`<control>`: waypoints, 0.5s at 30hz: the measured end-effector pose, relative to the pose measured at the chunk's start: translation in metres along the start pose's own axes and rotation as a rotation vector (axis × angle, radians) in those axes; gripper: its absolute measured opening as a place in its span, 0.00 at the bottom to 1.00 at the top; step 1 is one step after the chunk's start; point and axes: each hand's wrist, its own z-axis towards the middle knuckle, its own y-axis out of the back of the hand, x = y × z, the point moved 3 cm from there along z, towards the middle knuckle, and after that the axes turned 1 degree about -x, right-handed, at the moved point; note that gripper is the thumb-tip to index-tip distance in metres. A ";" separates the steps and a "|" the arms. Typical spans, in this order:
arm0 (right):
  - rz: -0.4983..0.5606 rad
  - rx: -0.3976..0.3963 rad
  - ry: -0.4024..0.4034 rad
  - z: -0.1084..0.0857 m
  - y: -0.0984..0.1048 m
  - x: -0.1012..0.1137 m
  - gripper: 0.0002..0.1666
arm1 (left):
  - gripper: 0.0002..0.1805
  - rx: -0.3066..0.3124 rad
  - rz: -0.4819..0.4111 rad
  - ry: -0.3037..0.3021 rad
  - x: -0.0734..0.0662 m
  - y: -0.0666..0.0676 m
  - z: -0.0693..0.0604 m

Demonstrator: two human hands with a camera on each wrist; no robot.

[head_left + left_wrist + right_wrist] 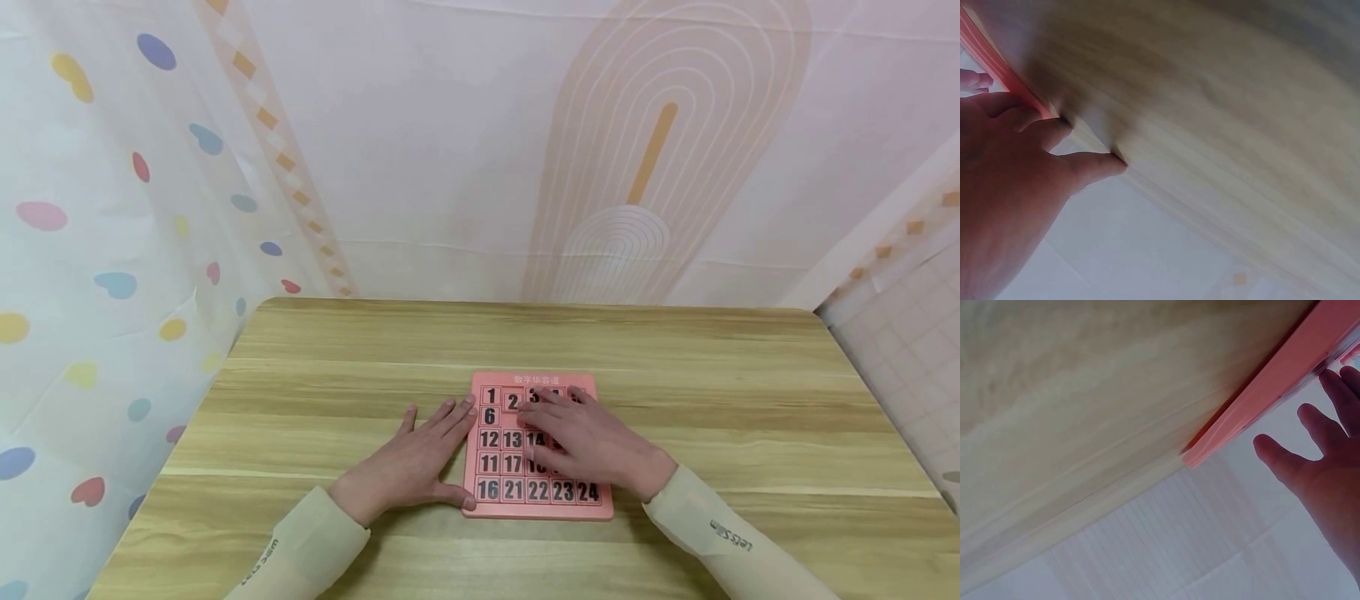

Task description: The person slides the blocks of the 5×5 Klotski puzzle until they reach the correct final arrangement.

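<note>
- Nearest, at about eight o'clock from the board, is a pale left sleeve (311,546) with dark lettering; its lettered partner, the right sleeve (720,533), lies at four o'clock.
- At the board's nine o'clock, the left hand (408,467) is spread with fingers extended: fingertips touch the side edge, and the thumb touches the corner at seven o'clock.
- At three o'clock, the right hand (592,437) reaches across the tiles, fingers spread and slightly bent, gripping nothing; which fingertips touch is hard to tell.
- Between these hands is the pink number sliding puzzle (538,512), lying flat between five and six o'clock in the head view.
- Its nearest row runs from tile 16 (488,489) to tile 24 (588,492).
- Toward its eleven o'clock, tile 2 (513,402) sits slightly lower than tile 1 (491,396).
- Beneath all this spreads the wood-grain table (330,375).
- Farther off, an arch-patterned cloth (427,150) hangs at twelve o'clock, and a colour-spotted cloth (75,250) at nine to ten.
</note>
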 end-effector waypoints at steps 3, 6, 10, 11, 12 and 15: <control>0.004 0.009 -0.013 0.001 0.000 -0.001 0.32 | 0.66 -0.001 -0.001 0.000 0.000 0.000 0.000; 0.006 0.015 -0.025 0.002 0.000 -0.001 0.32 | 0.66 -0.002 -0.002 -0.001 0.000 0.000 0.000; 0.018 0.017 -0.031 0.002 0.001 -0.002 0.33 | 0.66 -0.003 0.000 -0.004 0.000 0.000 0.000; 0.024 0.020 -0.033 0.002 0.001 -0.002 0.33 | 0.65 -0.003 0.000 -0.004 0.000 0.000 0.000; 0.028 0.021 -0.033 0.003 0.001 -0.002 0.33 | 0.65 -0.004 0.001 -0.004 0.000 0.000 0.000; 0.034 0.020 -0.034 0.003 0.001 -0.002 0.33 | 0.65 -0.004 0.005 -0.006 0.000 0.000 0.000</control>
